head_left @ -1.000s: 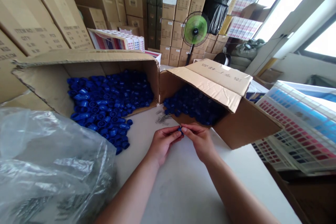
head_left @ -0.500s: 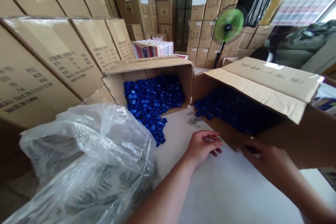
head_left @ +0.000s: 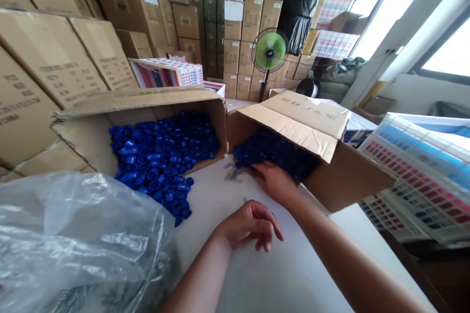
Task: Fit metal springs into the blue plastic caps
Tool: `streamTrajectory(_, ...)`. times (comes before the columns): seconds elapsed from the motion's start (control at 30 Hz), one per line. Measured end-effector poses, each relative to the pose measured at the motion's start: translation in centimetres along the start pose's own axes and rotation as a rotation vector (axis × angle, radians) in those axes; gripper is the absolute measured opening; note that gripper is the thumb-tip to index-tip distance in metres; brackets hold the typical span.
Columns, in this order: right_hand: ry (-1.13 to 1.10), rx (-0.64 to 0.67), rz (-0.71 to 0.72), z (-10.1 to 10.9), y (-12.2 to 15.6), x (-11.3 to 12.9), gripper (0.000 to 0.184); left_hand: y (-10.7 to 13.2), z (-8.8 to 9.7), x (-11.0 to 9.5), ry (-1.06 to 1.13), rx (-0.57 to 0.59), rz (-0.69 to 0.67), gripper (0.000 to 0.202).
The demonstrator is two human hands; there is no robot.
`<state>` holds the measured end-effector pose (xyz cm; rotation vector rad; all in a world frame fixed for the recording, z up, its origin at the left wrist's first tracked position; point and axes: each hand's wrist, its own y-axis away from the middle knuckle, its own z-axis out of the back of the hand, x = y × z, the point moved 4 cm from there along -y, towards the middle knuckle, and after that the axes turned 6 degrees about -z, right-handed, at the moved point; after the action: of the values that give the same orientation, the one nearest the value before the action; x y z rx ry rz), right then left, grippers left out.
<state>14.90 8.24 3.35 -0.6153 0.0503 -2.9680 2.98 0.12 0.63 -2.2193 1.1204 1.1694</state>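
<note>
My left hand (head_left: pixel 251 227) hovers over the pale tabletop (head_left: pixel 293 259), its fingers loosely bent and apart, with nothing visible between them. Farther forward, my right hand (head_left: pixel 275 183) reaches to the front edge of the right carton (head_left: pixel 308 102), fingers stretched toward the blue plastic pieces (head_left: pixel 273 146) inside. Its fingertips are partly lost against the dark blue. Just left of them lies a small heap of thin metal springs (head_left: pixel 233 173). More blue pieces (head_left: pixel 152 156) spill from the left carton (head_left: pixel 165 93) onto the table.
A clear plastic bag (head_left: pixel 84 225) with small metal parts covers the left front. Stacked cartons (head_left: pixel 33 58) rise on the left. A green fan (head_left: pixel 270 51) stands behind. White plastic crates (head_left: pixel 422 176) are at the right, beyond the table edge.
The view has swung to the right. My right hand has moved forward and left to the mouth of the right carton. My left hand has drawn back, nearer to me.
</note>
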Motion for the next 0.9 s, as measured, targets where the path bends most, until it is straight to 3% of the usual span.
streamTrajectory(0.1,-0.095,0.012,-0.048,-2.3,-3.6,0.8,0.032,-0.1,0.7,-0.2,0.037,-0.095,-0.075,0.031)
streamTrajectory(0.17,-0.127,-0.012,-0.071,-3.2,-4.5,0.1,0.029,-0.4,1.5,-0.3,0.075,-0.237,-0.155,0.027)
streamTrajectory(0.3,-0.215,-0.051,-0.093,-3.8,-4.6,-1.6,0.029,-0.7,3.2,-0.6,0.119,-0.581,-0.292,0.029)
streamTrajectory(0.43,-0.330,-0.067,-0.057,-3.2,-4.2,-1.1,0.027,-0.9,4.0,-0.9,0.112,-0.682,-0.324,0.035)
streamTrajectory(0.53,-0.468,-0.045,-0.033,-2.5,-2.7,0.3,0.035,-0.5,4.9,-1.4,0.121,-0.817,-0.432,0.039)
streamTrajectory(0.6,-0.653,0.019,-0.009,-2.3,-1.1,1.3,0.043,-0.3,5.4,-1.7,0.157,-0.849,-0.503,0.045)
streamTrajectory(0.67,-0.791,0.058,0.008,-2.1,0.5,1.8,0.044,-0.3,5.4,-1.8,0.175,-0.811,-0.536,0.047)
streamTrajectory(0.83,-0.699,0.106,0.080,-1.3,2.8,1.5,0.037,-0.3,5.0,-1.5,0.080,-0.842,-0.482,0.045)
streamTrajectory(0.9,-0.687,0.139,0.124,-0.6,3.0,0.9,0.037,-0.5,4.7,-1.4,0.084,-0.803,-0.430,0.043)
